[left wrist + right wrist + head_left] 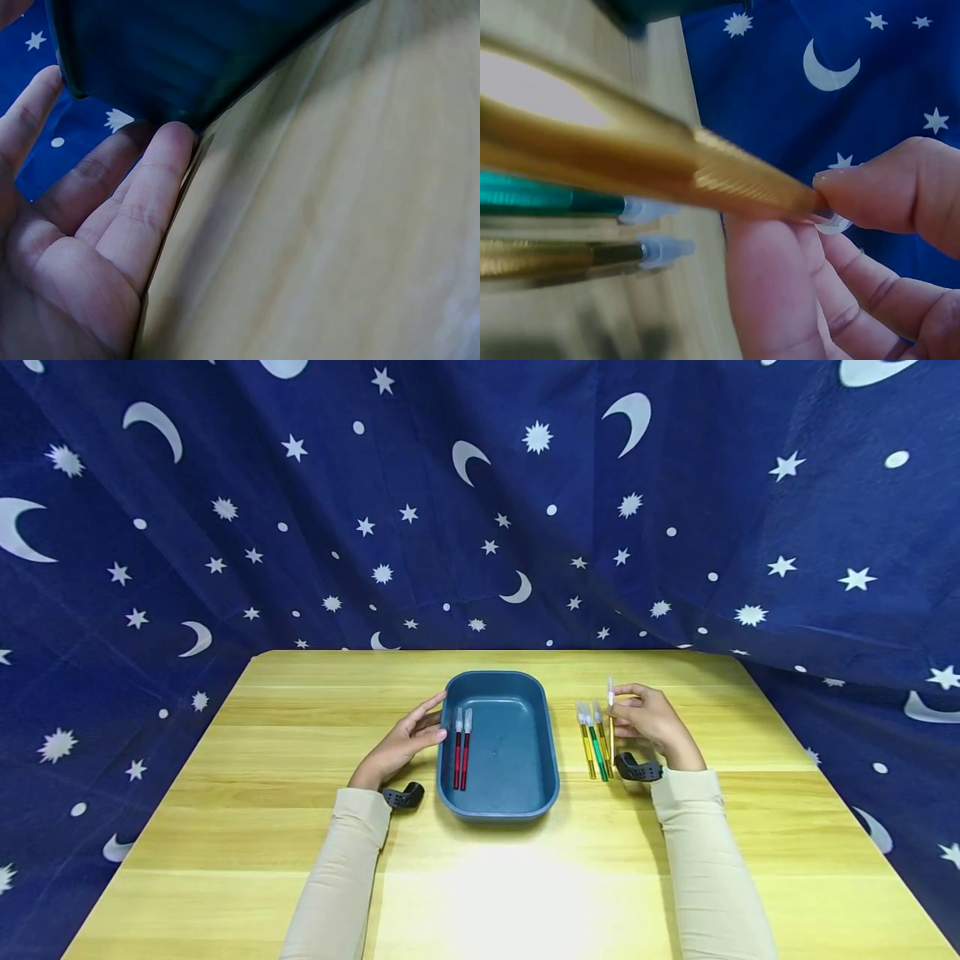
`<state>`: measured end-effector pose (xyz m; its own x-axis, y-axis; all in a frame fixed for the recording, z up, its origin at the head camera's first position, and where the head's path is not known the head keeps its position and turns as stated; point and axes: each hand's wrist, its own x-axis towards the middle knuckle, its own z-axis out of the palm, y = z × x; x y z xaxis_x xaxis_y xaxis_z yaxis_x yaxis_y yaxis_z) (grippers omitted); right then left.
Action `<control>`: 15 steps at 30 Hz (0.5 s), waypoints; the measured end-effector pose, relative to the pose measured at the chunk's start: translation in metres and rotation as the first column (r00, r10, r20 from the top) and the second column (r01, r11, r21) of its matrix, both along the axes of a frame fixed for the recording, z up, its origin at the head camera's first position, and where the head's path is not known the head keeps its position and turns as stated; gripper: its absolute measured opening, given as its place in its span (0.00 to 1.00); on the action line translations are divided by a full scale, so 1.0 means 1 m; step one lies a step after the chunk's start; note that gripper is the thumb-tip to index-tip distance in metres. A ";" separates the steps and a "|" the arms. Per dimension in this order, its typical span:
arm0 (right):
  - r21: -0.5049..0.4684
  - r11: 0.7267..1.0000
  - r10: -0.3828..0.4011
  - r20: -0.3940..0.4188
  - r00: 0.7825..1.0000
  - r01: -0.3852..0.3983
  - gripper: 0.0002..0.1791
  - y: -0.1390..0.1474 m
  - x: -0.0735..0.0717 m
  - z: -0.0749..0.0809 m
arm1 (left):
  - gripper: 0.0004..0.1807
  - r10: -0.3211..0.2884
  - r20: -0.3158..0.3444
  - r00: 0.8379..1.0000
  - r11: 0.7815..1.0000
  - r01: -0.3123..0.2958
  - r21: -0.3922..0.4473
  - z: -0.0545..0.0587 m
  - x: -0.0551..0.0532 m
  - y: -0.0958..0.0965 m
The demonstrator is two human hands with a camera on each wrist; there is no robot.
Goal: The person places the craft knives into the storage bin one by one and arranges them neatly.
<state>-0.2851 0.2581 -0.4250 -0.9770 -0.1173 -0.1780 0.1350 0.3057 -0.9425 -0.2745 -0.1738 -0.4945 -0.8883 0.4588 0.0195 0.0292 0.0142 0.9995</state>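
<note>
Tool (646, 154), golden, between right-hand fingers (771, 285)

Glossy metal and smooth plastic in front of me.
The tub (510, 777) looks like smooth plastic with a dull sheen; the red handles (465, 760) inside it look shiny and metallic. Right of the tub, the gold handle (637, 146) I pinch looks like polished metal with a knurled band; the caps (666, 250) there look like cloudy plastic. Under the tub, the wood-grained table (187, 860) shines; behind it hangs matt, creased cloth (420, 452).
</note>
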 end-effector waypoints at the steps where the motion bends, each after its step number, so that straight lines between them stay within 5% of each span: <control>1: -0.002 1.000 0.003 -0.007 1.000 -0.003 0.31 -0.001 0.000 0.001 | 0.40 0.000 0.001 1.000 1.000 0.000 0.000 0.000 0.000 0.000; 15: -0.011 0.999 0.042 -0.064 0.997 -0.043 0.29 -0.017 0.004 0.011 | 0.40 -0.003 -0.009 1.000 1.000 0.003 -0.004 0.000 0.001 0.001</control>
